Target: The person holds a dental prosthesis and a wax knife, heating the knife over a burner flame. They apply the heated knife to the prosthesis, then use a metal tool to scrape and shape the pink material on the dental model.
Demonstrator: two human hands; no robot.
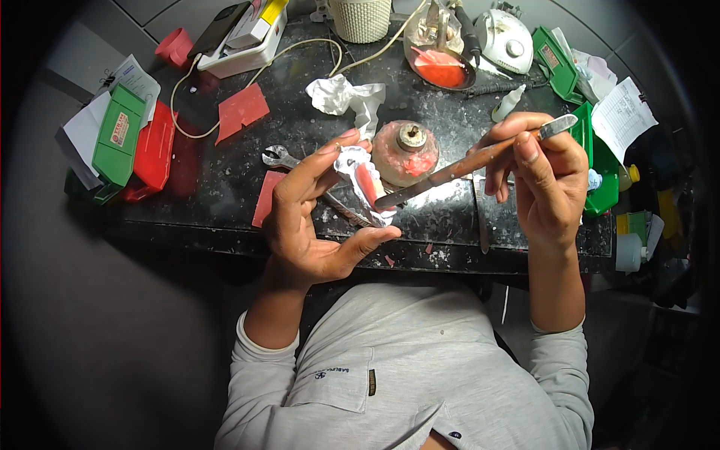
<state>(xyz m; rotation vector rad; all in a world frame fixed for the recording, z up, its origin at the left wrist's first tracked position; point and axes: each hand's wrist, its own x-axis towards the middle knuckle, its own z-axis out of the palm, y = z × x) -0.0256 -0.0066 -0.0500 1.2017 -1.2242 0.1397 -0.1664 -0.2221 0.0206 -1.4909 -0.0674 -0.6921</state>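
Note:
Between the thumb and fingers of my left hand point(304, 214) is a white plaster model point(352, 166) with a strip of red wax point(366, 182) along it. My right hand point(544, 169) grips the wooden handle of a wax knife point(480, 157). One metal end of the knife points up to the right, and the other lies at the lower part of the model, by the red wax. Just behind the model stands a round glass burner point(405, 154) with a metal cap and reddish bits on it.
Red wax sheets point(244, 112), a wrench point(280, 156), crumpled tissue point(345, 97) and a metal tool point(481, 214) lie on the black table point(187, 232). Behind are a pan of red wax point(442, 73), a small bottle point(508, 103) and a white basket point(360, 20). Green bins point(116, 139) flank the table.

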